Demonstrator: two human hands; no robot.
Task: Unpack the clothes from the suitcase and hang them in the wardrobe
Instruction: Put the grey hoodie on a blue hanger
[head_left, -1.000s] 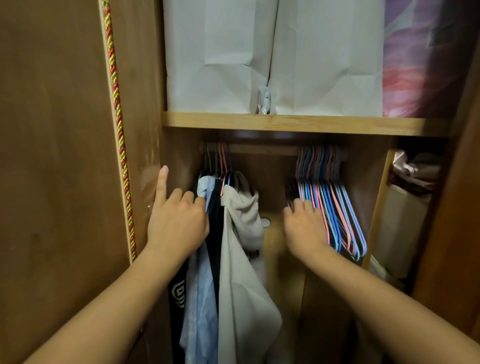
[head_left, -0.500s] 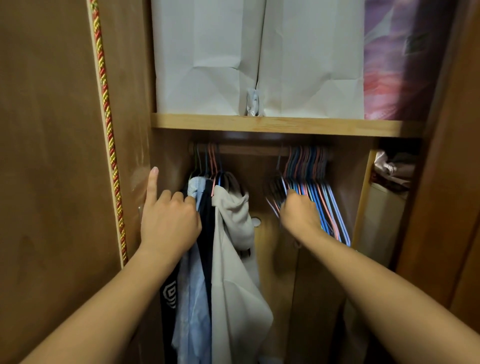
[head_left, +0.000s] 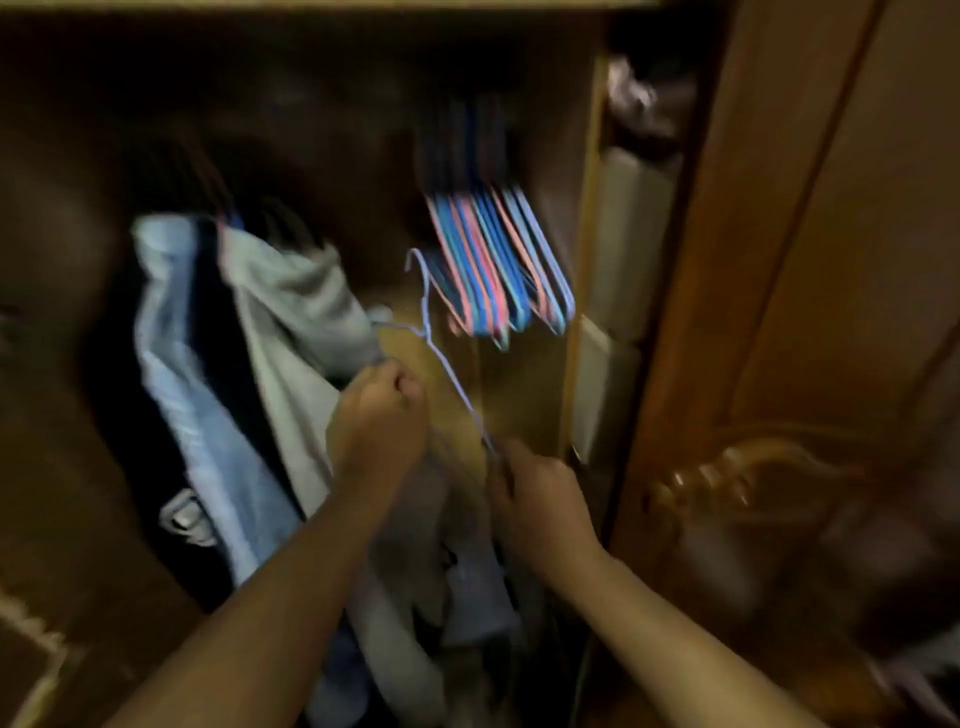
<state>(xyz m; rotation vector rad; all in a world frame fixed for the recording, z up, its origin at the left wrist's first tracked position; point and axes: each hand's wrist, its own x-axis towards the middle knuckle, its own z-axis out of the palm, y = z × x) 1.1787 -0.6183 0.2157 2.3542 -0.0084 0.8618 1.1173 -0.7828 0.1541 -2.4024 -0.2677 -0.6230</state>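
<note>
The view is blurred and dark, looking down into the open wardrobe. A thin lilac wire hanger (head_left: 439, 343) is off the rail, held in front of the hanging clothes. My left hand (head_left: 379, 426) grips its left arm with curled fingers. My right hand (head_left: 540, 499) pinches its lower right end. Left of my hands hang a light blue garment (head_left: 176, 374), a dark one and a grey hooded top (head_left: 296, 322). A bunch of empty blue and pink hangers (head_left: 498, 265) hangs above, to the right. The suitcase is out of view.
The carved wardrobe door (head_left: 810, 312) stands open on the right, with a side compartment holding pale boxes (head_left: 623, 239) beside the hangers. More pale cloth (head_left: 447, 582) lies low between my forearms. The left door panel fills the dark left edge.
The camera has tilted down and the shelf has left the view. My right hand took one lilac hanger off the bunch and pulled it down. My left hand left the door edge and now grips it too.
</note>
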